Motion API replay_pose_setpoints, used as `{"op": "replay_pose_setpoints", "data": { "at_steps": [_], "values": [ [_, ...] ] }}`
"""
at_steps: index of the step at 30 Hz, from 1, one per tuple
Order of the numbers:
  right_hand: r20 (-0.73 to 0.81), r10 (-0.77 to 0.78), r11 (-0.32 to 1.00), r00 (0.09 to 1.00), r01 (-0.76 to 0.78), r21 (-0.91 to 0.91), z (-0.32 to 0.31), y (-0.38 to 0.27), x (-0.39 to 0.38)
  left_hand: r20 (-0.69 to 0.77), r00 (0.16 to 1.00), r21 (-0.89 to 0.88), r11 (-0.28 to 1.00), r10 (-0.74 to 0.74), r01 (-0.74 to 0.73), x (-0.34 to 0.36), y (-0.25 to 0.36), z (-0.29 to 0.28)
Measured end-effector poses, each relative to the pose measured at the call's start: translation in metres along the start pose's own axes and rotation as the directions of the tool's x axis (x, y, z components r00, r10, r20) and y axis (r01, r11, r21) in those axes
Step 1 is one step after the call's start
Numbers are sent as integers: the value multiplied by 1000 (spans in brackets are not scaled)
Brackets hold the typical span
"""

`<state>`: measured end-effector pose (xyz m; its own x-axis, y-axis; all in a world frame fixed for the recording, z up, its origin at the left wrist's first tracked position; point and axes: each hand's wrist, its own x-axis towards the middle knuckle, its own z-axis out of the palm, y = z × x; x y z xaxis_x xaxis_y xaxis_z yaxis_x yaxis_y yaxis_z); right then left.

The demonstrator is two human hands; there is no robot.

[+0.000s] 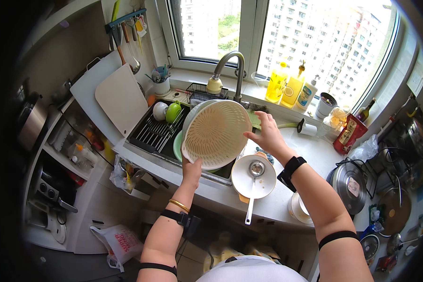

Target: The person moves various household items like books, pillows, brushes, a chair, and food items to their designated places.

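Observation:
My left hand (pixel 191 172) grips the lower left rim of a cream slotted colander (pixel 218 134), tilted over the sink with its inside toward me. A paler rim shows along its left back; I cannot tell whether that is a second bowl. My right hand (pixel 269 138) is beside the colander's right rim, fingers spread, the thumb close to the edge. Below that hand stands a white pot (pixel 239 165) with orange handles, and a white-handled ladle (pixel 251 199) rests in it. Partly hidden behind the colander, a green basin (pixel 177 145) sits in the sink.
At the sink's back rises a faucet (pixel 240 70). A black dish rack (pixel 150 134) with a green cup (pixel 173 112) lies left. Yellow bottles (pixel 277 82) stand on the sill. On the right counter are a red pouch (pixel 350 134) and a metal-lidded pan (pixel 350 185).

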<state>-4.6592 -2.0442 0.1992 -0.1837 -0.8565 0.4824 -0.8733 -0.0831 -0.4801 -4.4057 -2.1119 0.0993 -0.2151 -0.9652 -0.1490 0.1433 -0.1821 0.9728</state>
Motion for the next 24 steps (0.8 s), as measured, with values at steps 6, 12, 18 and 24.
{"op": "replay_pose_setpoints", "data": {
  "at_steps": [6,12,18,24],
  "values": [
    [136,114,981,984,-133,144,36,-2,42,135,814,269,769,565,-579,3,55,-8],
    [22,167,961,986,-167,219,45,-1,60,275,613,564,392,741,-727,15,85,-23],
    [41,74,916,996,-84,393,39,-5,65,338,769,411,650,542,-639,34,89,-29],
    [19,10,786,1000,-19,618,38,6,71,456,832,400,763,314,-507,31,102,-30]
  ]
}}
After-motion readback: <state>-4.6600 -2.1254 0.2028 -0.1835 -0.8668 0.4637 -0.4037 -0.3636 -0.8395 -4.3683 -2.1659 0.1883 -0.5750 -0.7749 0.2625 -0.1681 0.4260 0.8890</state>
